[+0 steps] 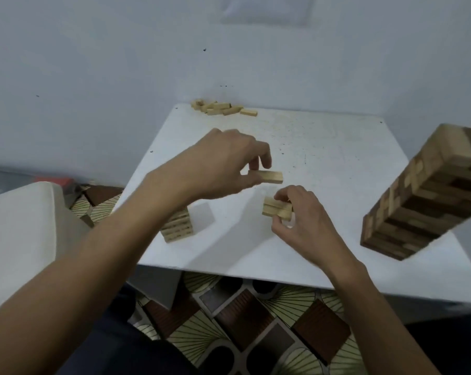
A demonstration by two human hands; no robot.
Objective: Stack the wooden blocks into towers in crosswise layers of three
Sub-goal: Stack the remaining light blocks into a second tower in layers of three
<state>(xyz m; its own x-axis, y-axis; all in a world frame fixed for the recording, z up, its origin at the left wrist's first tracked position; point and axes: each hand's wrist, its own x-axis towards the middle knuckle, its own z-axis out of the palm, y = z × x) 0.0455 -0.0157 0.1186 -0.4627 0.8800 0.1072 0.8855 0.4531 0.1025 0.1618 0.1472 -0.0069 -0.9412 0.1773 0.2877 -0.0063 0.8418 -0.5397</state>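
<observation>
Two hands are seen above a white counter (323, 147), near its middle. The left hand (223, 161) is curled, and a single pale wooden block (268, 176) is pinched at one end between its thumb and fingertips. That block is held level and clear of the counter, its free end pointing to the right. Just below and to the right of it, the right hand (302, 220) is closed round a small bundle of blocks (276, 209), gripped between the thumb below and the fingers above. The blocks in the bundle are laid flat against one another; their exact number cannot be told, nor whether the bundle touches the counter. The single block and the bundle are near each other but apart.

On the left part of the counter a short pale tower (178, 228) is stood, its top hidden behind the left forearm; several layers are seen. Well apart from it, at the right edge, a tall tower (429, 190) of light and dark blocks is built in crosswise layers, appearing tilted by the wide lens. At the far edge of the counter, against the wall (93, 77), a loose pile of pale blocks (223, 108) is scattered, with one block lying just beside it on the right.

Beneath the counter a patterned tile floor (245, 320) is shown. To the left a white rounded object (20, 226) is seen; what it is cannot be told.
</observation>
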